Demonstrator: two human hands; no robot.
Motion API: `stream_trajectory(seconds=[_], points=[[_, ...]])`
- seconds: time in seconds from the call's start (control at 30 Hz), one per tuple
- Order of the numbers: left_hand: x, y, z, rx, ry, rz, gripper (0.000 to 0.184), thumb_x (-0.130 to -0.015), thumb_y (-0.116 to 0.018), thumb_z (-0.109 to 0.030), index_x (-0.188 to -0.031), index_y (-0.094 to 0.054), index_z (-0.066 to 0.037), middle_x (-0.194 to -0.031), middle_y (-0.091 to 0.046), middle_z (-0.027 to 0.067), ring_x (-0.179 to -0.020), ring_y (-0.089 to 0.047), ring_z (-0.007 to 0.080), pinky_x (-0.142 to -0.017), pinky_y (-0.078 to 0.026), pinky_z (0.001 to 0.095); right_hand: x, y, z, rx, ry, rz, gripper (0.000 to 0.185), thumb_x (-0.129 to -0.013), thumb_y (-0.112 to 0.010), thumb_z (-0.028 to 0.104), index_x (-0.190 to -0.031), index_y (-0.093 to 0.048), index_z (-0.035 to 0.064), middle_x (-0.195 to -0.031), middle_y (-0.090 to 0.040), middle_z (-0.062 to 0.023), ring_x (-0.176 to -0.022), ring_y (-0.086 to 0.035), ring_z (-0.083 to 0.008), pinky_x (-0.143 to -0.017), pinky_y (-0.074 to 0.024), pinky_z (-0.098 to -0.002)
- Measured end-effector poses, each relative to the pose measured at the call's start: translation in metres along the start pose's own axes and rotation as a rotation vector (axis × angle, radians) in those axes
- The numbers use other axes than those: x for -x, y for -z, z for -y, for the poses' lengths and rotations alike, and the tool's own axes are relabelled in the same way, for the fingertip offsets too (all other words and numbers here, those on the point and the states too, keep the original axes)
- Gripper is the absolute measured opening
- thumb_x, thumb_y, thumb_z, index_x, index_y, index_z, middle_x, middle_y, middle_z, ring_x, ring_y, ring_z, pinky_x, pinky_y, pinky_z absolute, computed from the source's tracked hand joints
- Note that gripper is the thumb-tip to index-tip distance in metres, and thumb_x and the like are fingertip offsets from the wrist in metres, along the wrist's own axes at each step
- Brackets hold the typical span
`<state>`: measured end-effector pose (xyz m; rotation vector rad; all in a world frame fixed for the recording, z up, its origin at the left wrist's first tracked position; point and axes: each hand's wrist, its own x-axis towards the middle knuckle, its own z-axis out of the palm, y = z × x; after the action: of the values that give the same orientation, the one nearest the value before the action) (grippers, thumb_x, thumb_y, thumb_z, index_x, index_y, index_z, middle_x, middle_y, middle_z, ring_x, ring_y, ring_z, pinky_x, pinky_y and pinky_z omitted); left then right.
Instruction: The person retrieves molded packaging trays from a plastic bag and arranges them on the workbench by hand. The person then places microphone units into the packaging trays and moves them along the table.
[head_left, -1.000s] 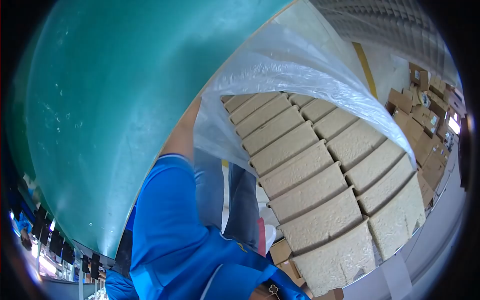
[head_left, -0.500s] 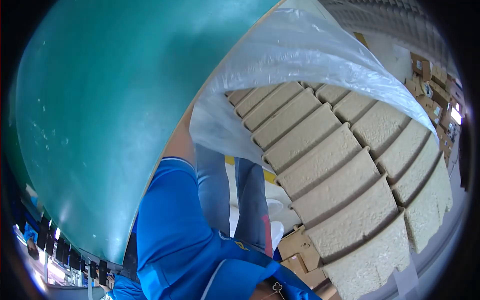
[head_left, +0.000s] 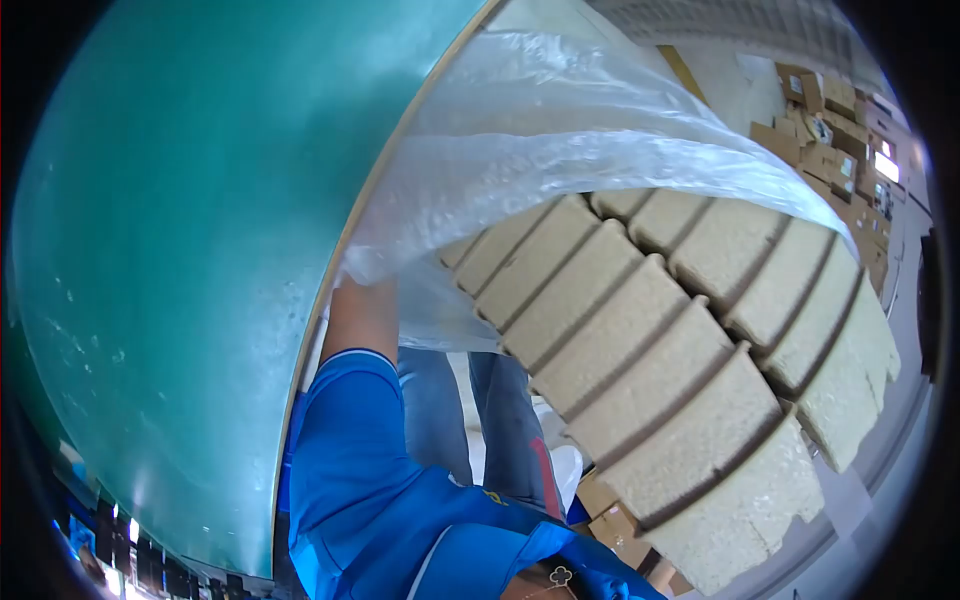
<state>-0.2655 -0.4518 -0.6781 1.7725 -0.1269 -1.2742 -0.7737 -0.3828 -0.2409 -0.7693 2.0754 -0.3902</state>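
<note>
Molded-pulp trays (head_left: 620, 345), nested in two rows, lie beside the green table's (head_left: 180, 280) tan edge, partly covered by translucent plastic film (head_left: 540, 140). The person's left forearm (head_left: 360, 322), bare below a blue sleeve (head_left: 350, 415), meets the film near that edge. Both hands are hidden; whether either grips cannot be told.
</note>
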Motion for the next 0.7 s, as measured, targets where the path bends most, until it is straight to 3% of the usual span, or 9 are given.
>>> stream_trajectory(seconds=[0.47,0.7], points=[[0.058,-0.011,0.002,-0.039,0.074,0.043,0.044,-0.096,-0.048,-0.036,-0.114,-0.064,0.001,-0.112,-0.068,0.0139,-0.103,-0.061,0.0269,-0.094,-0.043,0.0408,0.021,0.004,0.004,-0.101,0.046,0.046,0.07,-0.091,-0.054,0.051,-0.141,-0.042,0.0037,-0.14,-0.049,-0.0149,-0.126,-0.049,-0.0308,-0.104,-0.0427,-0.0455],[0.04,-0.025,0.004,-0.055,0.097,0.069,0.045,-0.096,-0.048,-0.037,-0.113,-0.064,0.001,-0.112,-0.068,0.014,-0.103,-0.061,0.0268,-0.094,-0.043,0.0408,0.027,-0.006,0.007,-0.148,0.013,-0.006,0.068,-0.092,-0.054,0.05,-0.14,-0.042,0.0039,-0.139,-0.049,-0.0148,-0.125,-0.05,-0.0306,-0.104,-0.0432,-0.0456]])
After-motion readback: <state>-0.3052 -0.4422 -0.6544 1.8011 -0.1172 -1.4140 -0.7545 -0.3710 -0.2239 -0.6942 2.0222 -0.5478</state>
